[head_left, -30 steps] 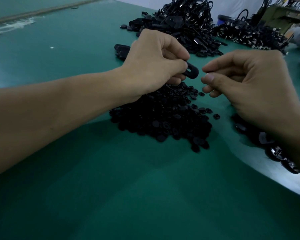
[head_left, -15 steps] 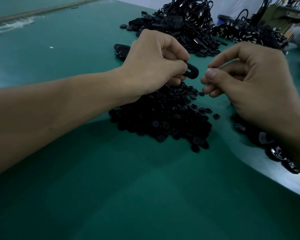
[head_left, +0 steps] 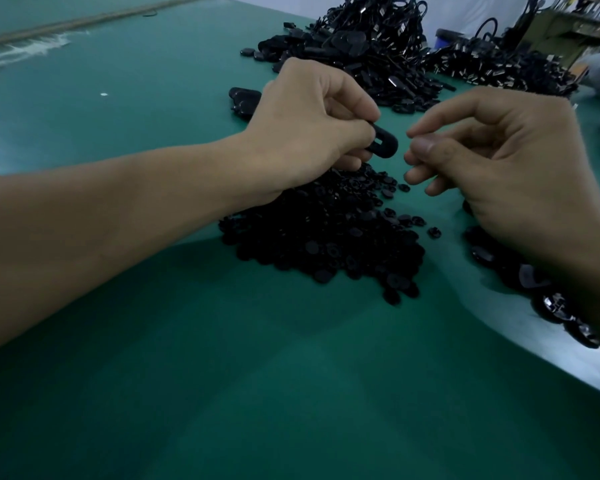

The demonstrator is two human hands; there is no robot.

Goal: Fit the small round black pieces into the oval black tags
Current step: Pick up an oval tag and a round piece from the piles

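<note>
Above a green table [head_left: 222,375], one oval tag [head_left: 386,146] is gripped

Between the curled fingers [head_left: 355,105] and thumb of the left hand [head_left: 309,129], the black tag is pinched, its slotted end pointed at the right hand [head_left: 506,164]. The right thumb and forefinger are pressed tip to tip just beside it; whether a piece is held there cannot be told. Below both hands, a pile of small round pieces [head_left: 326,237] is spread on the table. More tags with cords [head_left: 371,53] are heaped at the far side.
</note>
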